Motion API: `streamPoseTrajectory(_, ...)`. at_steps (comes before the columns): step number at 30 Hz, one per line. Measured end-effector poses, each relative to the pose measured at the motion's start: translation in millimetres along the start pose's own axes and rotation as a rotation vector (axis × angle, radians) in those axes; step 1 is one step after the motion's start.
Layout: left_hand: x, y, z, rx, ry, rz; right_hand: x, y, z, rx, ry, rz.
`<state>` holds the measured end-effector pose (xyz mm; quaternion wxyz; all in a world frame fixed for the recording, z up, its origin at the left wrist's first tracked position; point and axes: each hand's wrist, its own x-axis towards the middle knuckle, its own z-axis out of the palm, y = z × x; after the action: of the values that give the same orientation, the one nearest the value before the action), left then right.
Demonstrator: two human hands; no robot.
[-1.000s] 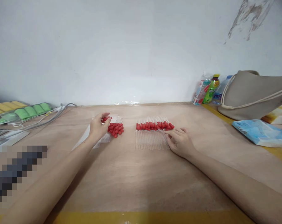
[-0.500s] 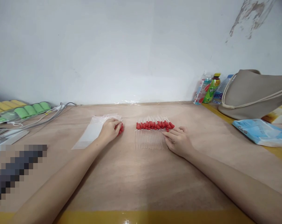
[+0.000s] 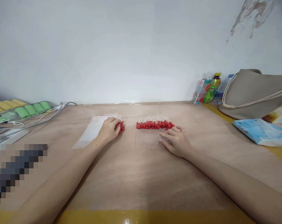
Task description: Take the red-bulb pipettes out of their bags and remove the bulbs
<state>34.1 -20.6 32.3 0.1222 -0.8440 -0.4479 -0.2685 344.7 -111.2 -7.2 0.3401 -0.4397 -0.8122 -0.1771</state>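
My left hand [image 3: 110, 130] rests over a small heap of red rubber bulbs [image 3: 122, 128], its fingers curled and one red bulb showing at the fingertips. Beside that hand lies a translucent plastic bag [image 3: 88, 134]. In the middle of the table, thin clear droppers [image 3: 147, 139] lie side by side, and their red bulbs [image 3: 152, 124] form a packed band with more clear tubes pointing away behind it. At the right end of this row is my right hand [image 3: 177, 142], its fingers apart and stretched over the tubes. Its fingertips partly cover the last droppers.
Cables [image 3: 42, 119] and yellow and green padded items [image 3: 32, 109] are at the far left. Bottles [image 3: 212, 88], a grey drawstring bag [image 3: 252, 93] and a blue-white packet [image 3: 259, 132] stand or lie at the right. A wall [image 3: 131, 56] closes off the back.
My right hand's fingers have spread and shifted slightly left over the tubes. At my left fingertips a red bulb now shows more clearly, and the thumb has dropped a little from the fingers.
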Motion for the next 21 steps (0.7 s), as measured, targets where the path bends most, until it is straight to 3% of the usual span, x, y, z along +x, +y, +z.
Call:
streamPoseTrajectory(11, -4, 8, 2, 0.075, -0.075, -0.003, 0, 1, -2, 0.013, -0.060, -0.022)
streamPoseTrajectory(21, -5, 35, 5, 0.116, 0.035, 0.086, 0, 4, -3, 0.043, -0.170, -0.022)
